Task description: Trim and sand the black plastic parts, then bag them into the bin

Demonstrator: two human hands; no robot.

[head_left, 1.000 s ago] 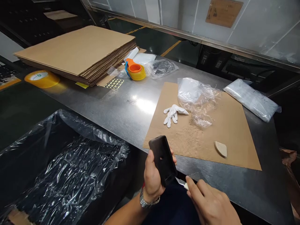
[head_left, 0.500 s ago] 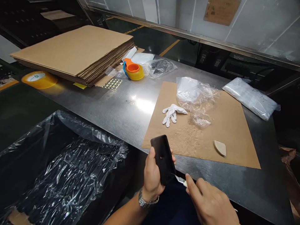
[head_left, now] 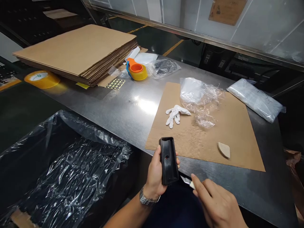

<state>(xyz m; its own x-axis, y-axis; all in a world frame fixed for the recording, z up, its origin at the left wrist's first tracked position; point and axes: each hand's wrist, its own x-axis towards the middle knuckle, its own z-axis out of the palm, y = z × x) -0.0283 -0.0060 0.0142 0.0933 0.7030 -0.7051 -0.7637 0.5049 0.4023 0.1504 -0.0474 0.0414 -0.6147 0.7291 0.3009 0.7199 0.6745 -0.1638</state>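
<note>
Nearest, the right hand [head_left: 217,199] is closed around the pale handle of a small knife [head_left: 192,184], its forefinger stretched along it and the blade pointing toward the other hand. Just beyond, the left hand [head_left: 154,174], with a metal-banded watch [head_left: 147,199] at its wrist, grips a black trough-shaped part [head_left: 169,166], thumb on one long side and fingertips curling around the other. The part is held tilted in front of the table's near edge, its hollow and small round hole facing up; the blade is just beside its lower corner, and whether they touch I cannot tell. To the left is a box lined with clear plastic [head_left: 64,180]. On the metal table [head_left: 128,117], a cardboard sheet [head_left: 239,126] bears a beige wedge [head_left: 224,150], then a white glove [head_left: 176,115] and crumpled clear wrap [head_left: 205,118]. Farther off, an orange tape dispenser [head_left: 137,68] sits beside stacked cardboard [head_left: 78,52].
</note>
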